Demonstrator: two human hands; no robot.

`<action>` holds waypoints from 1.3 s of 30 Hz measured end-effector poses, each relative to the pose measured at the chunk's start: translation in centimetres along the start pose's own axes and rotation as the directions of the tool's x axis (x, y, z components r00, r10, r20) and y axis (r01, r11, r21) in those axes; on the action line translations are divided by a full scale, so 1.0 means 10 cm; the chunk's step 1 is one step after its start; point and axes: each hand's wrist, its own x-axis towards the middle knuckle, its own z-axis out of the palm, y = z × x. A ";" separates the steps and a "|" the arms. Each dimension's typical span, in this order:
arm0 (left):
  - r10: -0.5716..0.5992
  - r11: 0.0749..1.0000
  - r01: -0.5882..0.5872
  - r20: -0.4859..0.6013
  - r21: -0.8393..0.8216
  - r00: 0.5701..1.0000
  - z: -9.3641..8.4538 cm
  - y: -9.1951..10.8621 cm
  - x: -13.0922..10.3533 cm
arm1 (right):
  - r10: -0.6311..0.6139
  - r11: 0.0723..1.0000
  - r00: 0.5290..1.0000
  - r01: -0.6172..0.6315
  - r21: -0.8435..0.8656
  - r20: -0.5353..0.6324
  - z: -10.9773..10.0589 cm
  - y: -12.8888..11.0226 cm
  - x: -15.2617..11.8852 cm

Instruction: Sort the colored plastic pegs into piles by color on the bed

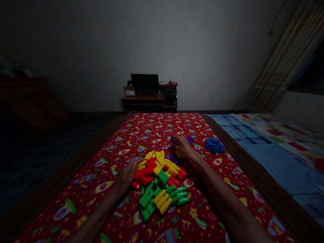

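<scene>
On the bed's red patterned sheet (pixel 106 158), the left hand (pixel 126 177) rests with loose fingers touching the left side of a mixed pile of blocks (pixel 159 184). The right hand (pixel 182 147) reaches past it, curled over purple blocks (pixel 190 139), grip unclear; blue blocks (pixel 214 145) lie nearer the bed's right edge.

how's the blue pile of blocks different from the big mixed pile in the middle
The blue pile is one colour only; the mixed pile holds red, yellow and green pieces. The blue pile is small and the mixed pile far larger. The blue pile lies far right, apart from both hands; the left hand rests against the mixed pile's left edge, while the right hand reaches past it to purple pieces. Both piles lie on the red patterned cloth.
</scene>
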 end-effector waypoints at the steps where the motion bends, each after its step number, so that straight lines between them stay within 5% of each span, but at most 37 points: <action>1: -0.001 1.000 0.001 0.003 -0.008 1.000 0.00 0.00 0.00 | 0.042 0.999 0.997 -0.041 0.011 -0.062 -0.07 0.06 0.01; 6: 0.019 0.999 -0.019 -0.008 -0.032 1.000 0.02 -0.06 0.02 | 0.310 0.946 0.916 -0.324 -0.013 -0.255 -0.30 0.38 -0.08; 13: 0.028 0.999 -0.028 -0.018 0.017 0.999 0.01 -0.04 0.02 | 0.493 0.841 0.850 -0.520 -0.148 -0.186 -0.29 0.59 -0.28; 20: 0.022 1.000 -0.021 -0.021 0.014 1.000 0.00 0.04 0.00 | 0.400 0.866 0.897 -0.437 -0.243 -0.187 -0.48 0.34 -0.27; 23: 0.008 1.000 -0.008 -0.008 -0.022 1.000 0.01 0.01 0.01 | 0.268 0.937 0.961 -0.276 -0.215 -0.067 -0.50 0.06 -0.24; 27: -0.001 0.999 0.001 0.012 -0.050 1.000 0.01 -0.01 0.02 | 0.089 0.974 0.959 -0.027 -0.225 0.270 -0.27 -0.32 -0.33; 32: 0.032 0.999 -0.032 -0.021 0.023 0.999 0.00 0.01 0.02 | -0.074 0.933 0.954 0.169 -0.319 0.289 0.02 -0.47 -0.53; 39: 0.033 0.999 -0.032 -0.013 0.044 0.999 0.00 -0.03 0.03 | 0.074 0.972 0.985 -0.035 -0.234 0.159 -0.26 -0.30 -0.29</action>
